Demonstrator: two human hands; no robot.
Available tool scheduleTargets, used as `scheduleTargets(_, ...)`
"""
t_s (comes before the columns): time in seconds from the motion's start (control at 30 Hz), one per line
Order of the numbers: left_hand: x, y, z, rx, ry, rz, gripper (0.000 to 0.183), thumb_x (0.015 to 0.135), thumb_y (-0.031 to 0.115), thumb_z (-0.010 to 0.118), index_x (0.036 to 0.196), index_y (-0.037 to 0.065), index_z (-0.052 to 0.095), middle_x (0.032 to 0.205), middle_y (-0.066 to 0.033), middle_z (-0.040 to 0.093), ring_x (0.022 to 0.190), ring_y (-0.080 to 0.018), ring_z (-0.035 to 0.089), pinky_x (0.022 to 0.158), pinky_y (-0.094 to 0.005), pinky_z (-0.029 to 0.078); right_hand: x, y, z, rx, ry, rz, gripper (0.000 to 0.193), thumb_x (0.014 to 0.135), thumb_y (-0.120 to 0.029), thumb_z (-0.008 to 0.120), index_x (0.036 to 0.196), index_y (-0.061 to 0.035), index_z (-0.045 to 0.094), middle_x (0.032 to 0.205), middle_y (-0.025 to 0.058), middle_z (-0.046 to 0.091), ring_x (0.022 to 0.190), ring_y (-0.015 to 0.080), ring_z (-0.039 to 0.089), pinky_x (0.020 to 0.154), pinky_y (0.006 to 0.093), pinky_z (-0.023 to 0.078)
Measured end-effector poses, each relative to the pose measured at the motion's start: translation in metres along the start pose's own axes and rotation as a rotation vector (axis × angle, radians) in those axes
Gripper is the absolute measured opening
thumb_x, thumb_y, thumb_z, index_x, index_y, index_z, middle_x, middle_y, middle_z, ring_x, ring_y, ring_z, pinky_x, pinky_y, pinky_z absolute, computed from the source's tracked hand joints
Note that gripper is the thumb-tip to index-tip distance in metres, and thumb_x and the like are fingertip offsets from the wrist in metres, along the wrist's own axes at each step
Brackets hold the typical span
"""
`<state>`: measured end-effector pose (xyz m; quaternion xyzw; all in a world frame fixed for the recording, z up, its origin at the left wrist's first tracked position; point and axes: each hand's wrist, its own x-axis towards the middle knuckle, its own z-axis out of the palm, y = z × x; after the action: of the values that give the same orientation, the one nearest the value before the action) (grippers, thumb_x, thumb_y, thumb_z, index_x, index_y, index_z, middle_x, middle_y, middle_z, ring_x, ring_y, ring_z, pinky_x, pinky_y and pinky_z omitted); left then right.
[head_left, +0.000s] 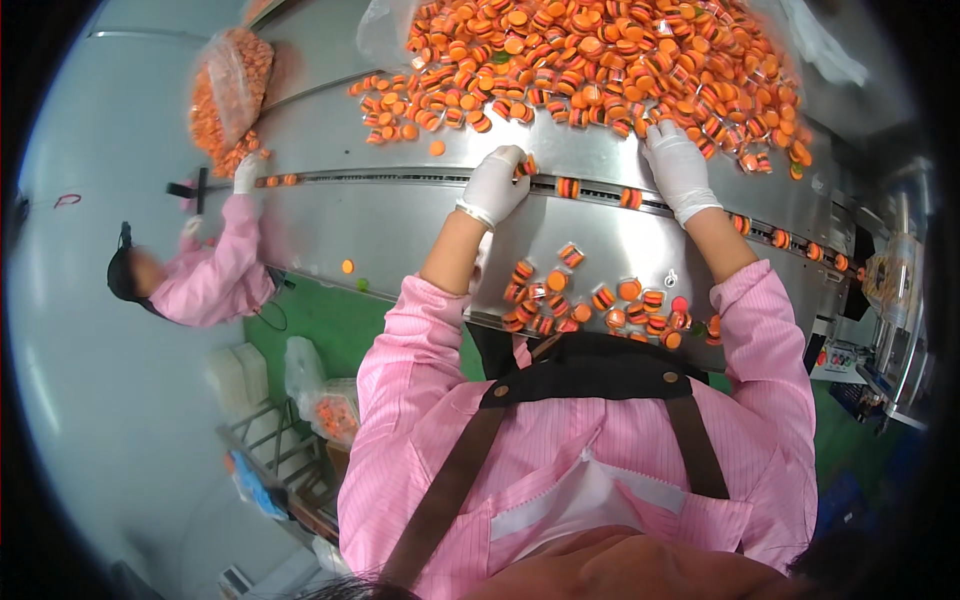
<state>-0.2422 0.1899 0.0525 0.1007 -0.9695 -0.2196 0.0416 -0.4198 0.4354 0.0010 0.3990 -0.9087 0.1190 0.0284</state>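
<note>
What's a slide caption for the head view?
Gloved left hand holds a striped orange piece by the narrow channel; right hand at the heap's near edge.

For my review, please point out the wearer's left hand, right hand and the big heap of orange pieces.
Left hand (pixel 493 187): head view, on the back of it.
Right hand (pixel 678 170): head view, on the back of it.
Big heap of orange pieces (pixel 606 70): head view, around its middle.

Left hand (pixel 495 188) at twelve o'clock pinching orange sweet (pixel 529 165), right hand (pixel 679 172) at two, orange heap (pixel 600 75) at one
</note>
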Motion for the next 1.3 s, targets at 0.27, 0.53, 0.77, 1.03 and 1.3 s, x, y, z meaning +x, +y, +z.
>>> scheduleTargets(0.27, -0.009, 0.007, 0.023, -0.009, -0.146, 0.247, 0.028, 0.077, 0.01, 0.068, 0.103, 0.004, 0.063, 0.107, -0.0156, 0.061, 0.095, -0.0316, 0.061, 0.083, -0.0392, 0.051, -0.008, -0.011, 0.005, 0.114, 0.012, 0.099, 0.015, 0.085, -0.012, 0.055, 0.098, -0.003, 0.056, 0.1, 0.0162, 0.057, 0.094, 0.0311, 0.061, 0.077, 0.0413, 0.054)
scheduleTargets(0.53, 0.047, 0.054, 0.036, -0.121, 0.072, -0.015, 0.044, 0.079, 0.021, 0.072, 0.118, 0.007, 0.058, 0.103, -0.0152, 0.06, 0.089, -0.0298, 0.063, 0.077, -0.0402, 0.051, -0.027, -0.001, -0.003, 0.338, -0.007, 0.09, 0.026, 0.081, -0.017, 0.066, 0.097, -0.0012, 0.054, 0.108, 0.0187, 0.057, 0.096, 0.0357, 0.059, 0.084, 0.043, 0.05)
scheduleTargets(0.77, 0.124, 0.089, 0.05, 0.64, -0.116, 0.409, 0.042, 0.082, 0.02, 0.065, 0.121, 0.011, 0.053, 0.105, -0.014, 0.058, 0.087, -0.0296, 0.064, 0.073, -0.0399, 0.053, -0.046, -0.004, -0.013, 0.573, -0.049, 0.06, 0.022, 0.08, -0.016, 0.068, 0.09, -0.0027, 0.053, 0.101, 0.017, 0.054, 0.093, 0.0356, 0.058, 0.078, 0.0444, 0.049)
scheduleTargets(1.03, 0.124, 0.082, 0.043, 0.248, -0.126, 0.295, 0.028, 0.09, 0.017, 0.054, 0.116, 0.007, 0.058, 0.101, -0.0179, 0.057, 0.094, -0.0323, 0.062, 0.079, -0.0408, 0.052, -0.051, -0.047, -0.017, 0.7, -0.079, -0.165, 0.015, 0.079, -0.011, 0.061, 0.09, -0.0032, 0.054, 0.099, 0.0154, 0.054, 0.091, 0.0354, 0.057, 0.078, 0.0436, 0.049)
scheduleTargets(1.3, 0.05, 0.048, 0.032, -0.692, 0.092, -0.209, 0.025, 0.091, 0.008, 0.057, 0.115, 0.0, 0.06, 0.104, -0.0114, 0.059, 0.083, -0.0171, 0.066, 0.072, -0.0282, 0.055, -0.053, -0.036, 0.005, 0.451, -0.115, -0.221, 0.017, 0.078, -0.015, 0.064, 0.09, -0.004, 0.06, 0.099, 0.013, 0.057, 0.098, 0.0316, 0.055, 0.085, 0.042, 0.048)
